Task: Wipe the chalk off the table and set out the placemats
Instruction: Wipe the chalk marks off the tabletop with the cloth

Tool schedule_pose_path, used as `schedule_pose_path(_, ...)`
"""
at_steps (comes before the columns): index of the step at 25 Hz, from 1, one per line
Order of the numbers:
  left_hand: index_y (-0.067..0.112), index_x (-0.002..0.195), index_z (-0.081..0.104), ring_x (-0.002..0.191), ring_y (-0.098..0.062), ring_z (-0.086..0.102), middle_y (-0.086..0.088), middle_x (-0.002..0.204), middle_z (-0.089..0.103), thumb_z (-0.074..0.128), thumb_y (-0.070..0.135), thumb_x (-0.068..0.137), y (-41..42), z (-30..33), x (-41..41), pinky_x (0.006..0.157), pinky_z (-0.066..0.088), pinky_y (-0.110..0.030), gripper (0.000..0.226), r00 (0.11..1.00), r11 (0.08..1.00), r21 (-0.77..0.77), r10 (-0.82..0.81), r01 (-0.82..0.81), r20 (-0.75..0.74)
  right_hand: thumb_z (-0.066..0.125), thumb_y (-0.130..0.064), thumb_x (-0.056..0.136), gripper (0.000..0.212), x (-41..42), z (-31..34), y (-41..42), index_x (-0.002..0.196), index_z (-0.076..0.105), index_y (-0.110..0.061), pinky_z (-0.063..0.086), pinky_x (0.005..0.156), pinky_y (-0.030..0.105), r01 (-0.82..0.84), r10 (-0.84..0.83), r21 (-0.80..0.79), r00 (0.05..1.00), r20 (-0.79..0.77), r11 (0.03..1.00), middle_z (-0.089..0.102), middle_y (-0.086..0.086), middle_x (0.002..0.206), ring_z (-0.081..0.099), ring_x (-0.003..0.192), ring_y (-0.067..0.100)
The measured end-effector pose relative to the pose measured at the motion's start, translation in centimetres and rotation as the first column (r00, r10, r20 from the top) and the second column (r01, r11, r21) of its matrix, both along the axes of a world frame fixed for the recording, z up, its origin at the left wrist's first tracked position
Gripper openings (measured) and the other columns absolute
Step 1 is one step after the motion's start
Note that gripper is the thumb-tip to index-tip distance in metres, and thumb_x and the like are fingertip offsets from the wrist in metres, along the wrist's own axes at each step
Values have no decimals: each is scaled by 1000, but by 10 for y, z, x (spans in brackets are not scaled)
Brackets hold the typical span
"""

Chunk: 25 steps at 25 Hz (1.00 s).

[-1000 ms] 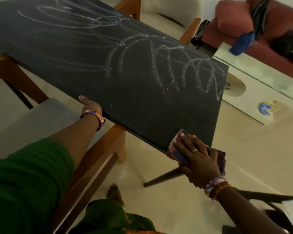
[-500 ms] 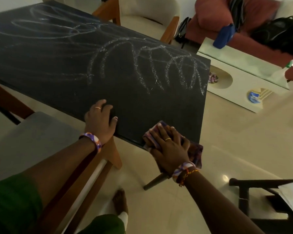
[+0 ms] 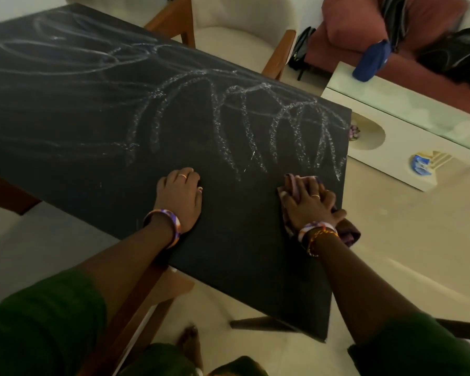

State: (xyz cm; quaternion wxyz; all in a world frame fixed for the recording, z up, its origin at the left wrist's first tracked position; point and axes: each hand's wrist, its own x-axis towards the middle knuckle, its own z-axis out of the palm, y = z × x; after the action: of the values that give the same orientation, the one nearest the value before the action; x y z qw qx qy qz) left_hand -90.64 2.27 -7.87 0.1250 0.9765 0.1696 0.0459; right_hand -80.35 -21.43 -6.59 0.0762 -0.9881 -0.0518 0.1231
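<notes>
At the far left we see the grey chair seat (image 3: 25,240) beside the dark table (image 3: 92,118), whose top carries white chalk scribbles (image 3: 242,118) across its middle and right part. Our left hand (image 3: 181,196) now lies flat on the tabletop, fingers spread and relaxed, holding nothing; half a second ago it was draped over the near edge, so it has slid further onto the surface. To its right, well apart, our right hand (image 3: 310,204) presses the patterned cloth (image 3: 299,183) flat against the table with straight fingers, just below the lowest chalk strokes. Earlier that cloth sat at the table's near edge; it has since travelled up toward the marks, which look untouched. Beyond the table's right corner stands a low white table (image 3: 404,147), then a red sofa (image 3: 364,25).
</notes>
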Motion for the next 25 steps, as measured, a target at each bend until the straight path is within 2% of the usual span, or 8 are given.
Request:
schedule_pose_path(2, 16, 132, 43, 132, -21, 33, -4, 143, 37, 37, 29, 97, 1, -1, 0, 108, 26, -39, 38, 1000, 1000, 0, 13, -13, 22, 26, -63, 93, 63, 7, 2, 26, 150, 12, -40, 7, 106, 67, 39, -39, -3, 999, 10, 999, 4, -5, 160, 1, 142, 40)
schedule_pose_path(6, 16, 131, 43, 129, -22, 35, -4, 141, 38, 37, 29, 96, 5, -1, 1, 106, 27, -38, 38, 999, 1000, -18, 26, -25, 44, 27, -60, 93, 57, -30, -5, 111, 146, 21, -42, 15, 103, 64, -390, 389, -6, 918, 80, 921, 12, -8, 157, 9, 140, 34)
schedule_pose_path(8, 17, 133, 42, 132, -21, 33, -3, 144, 36, 36, 29, 97, 6, -2, -2, 107, 25, -37, 39, 999, 999, -43, 18, -16, 35, 25, -61, 93, 55, -28, -5, 113, 146, 19, -46, 16, 102, 62, -461, 462, -33, 882, 88, 887, 11, -12, 157, 9, 140, 30)
schedule_pose_path(12, 19, 134, 41, 135, -18, 29, 0, 146, 34, 36, 29, 98, 8, 0, -3, 111, 22, -36, 38, 999, 996, -87, 6, -3, 34, 28, -60, 94, 53, 26, 2, 31, 144, 17, -49, 12, 104, 67, -95, 94, 15, 995, 46, 995, 12, -10, 157, 11, 141, 34)
schedule_pose_path(15, 18, 133, 41, 133, -18, 31, -2, 143, 36, 38, 28, 97, 5, 0, 0, 109, 25, -36, 38, 999, 998, -60, 17, -14, 45, 27, -64, 92, 60, 41, 7, 8, 147, 17, -43, 9, 104, 70, 168, -168, -27, 986, 5, 985, 10, -7, 158, 8, 141, 39)
schedule_pose_path(21, 15, 135, 40, 133, -20, 32, -4, 145, 36, 37, 29, 97, 7, -2, -2, 109, 24, -36, 41, 999, 997, -72, 8, -5, 37, 35, -57, 94, 62, -35, -9, 127, 148, 20, -31, 2, 105, 68, -384, 376, 87, 922, 87, 919, 8, -5, 159, -3, 146, 28)
schedule_pose_path(23, 16, 135, 41, 135, -19, 30, -2, 146, 35, 36, 30, 97, 9, -3, -4, 110, 23, -35, 40, 999, 996, -93, -2, 6, 43, 40, -56, 92, 62, -20, -6, 117, 146, 21, -33, -1, 107, 66, -369, 356, 146, 928, 107, 918, 14, -1, 158, 1, 147, 22)
schedule_pose_path(25, 18, 134, 43, 136, -17, 29, -1, 147, 34, 36, 29, 98, 10, -3, -5, 111, 22, -33, 38, 999, 994, -111, -9, 14, 51, 45, -54, 90, 52, 4, -4, 81, 138, 29, -42, -3, 107, 67, -190, 167, 235, 979, 113, 953, 19, 0, 155, 10, 146, 22)
